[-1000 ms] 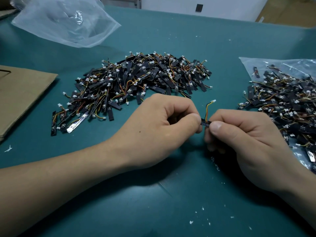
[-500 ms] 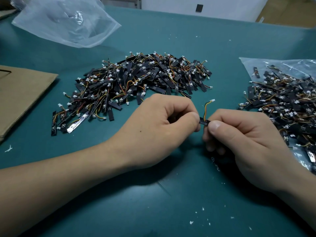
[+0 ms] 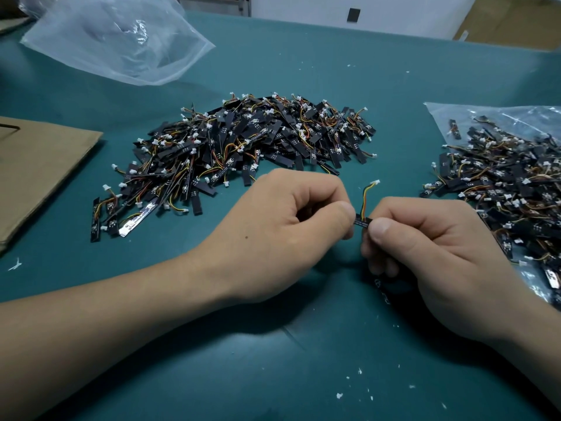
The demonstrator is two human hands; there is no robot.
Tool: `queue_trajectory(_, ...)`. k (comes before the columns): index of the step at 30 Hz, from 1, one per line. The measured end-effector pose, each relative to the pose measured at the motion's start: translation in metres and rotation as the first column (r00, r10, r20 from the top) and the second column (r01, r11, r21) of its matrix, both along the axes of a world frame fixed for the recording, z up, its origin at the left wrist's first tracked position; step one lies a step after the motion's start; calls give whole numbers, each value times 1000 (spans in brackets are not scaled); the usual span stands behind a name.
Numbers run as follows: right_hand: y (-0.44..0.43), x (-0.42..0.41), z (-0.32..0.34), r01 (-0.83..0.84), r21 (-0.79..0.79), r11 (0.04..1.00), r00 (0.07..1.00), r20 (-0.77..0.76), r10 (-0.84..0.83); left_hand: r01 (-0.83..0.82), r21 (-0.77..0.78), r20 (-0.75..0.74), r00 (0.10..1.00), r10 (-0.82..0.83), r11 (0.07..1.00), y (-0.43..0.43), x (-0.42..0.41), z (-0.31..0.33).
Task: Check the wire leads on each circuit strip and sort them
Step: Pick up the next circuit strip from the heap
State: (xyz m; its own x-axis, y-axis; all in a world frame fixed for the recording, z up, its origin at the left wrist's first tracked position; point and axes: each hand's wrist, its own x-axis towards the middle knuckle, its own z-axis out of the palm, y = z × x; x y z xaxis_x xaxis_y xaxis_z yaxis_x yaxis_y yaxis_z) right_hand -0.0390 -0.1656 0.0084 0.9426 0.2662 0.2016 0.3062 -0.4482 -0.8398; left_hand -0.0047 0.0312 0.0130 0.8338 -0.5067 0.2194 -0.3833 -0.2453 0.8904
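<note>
At the left edge lies cardboard (image 3: 36, 165), and a clear bag (image 3: 115, 41) sits in the upper left; neither matters to this step. In the middle of the frame, above our hands, the pile (image 3: 243, 147) of strips is spread on the table (image 3: 303, 375). We cannot tell from here which heap is checked and which is waiting.

Our left hand (image 3: 282, 238) is curled, thumb and forefinger pinching a single strip (image 3: 362, 221) at centre frame. Only a short black stretch shows between the two hands. From it the leads (image 3: 365, 197) rise in a curve to a white plug (image 3: 375, 182), free of both hands.

Our right hand (image 3: 431, 256) pinches the strip's other side, thumb on top and lower fingers curled beneath.

To do this well, we judge, we should hold the board only, never the wires. We tilt it so the joints face us and look at each coloured wire where it meets the board, then tug lightly at the plug. Too hard a pull could break a good joint.

At the right edge more strips lie on a second bag (image 3: 455, 117). This one should land clearly in one heap, not between them.
</note>
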Motion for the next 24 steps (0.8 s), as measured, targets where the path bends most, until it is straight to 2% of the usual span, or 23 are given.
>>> queue_trajectory(9,-1,0,0,-18,35,999,1000,-10,18,-1,37,47,999,-1,999,-1,-2,0)
queue_trajectory(24,0,1,-1,-10,39,999,1000,2,10,2,-20,0,1000,-2,1000,0,0,1)
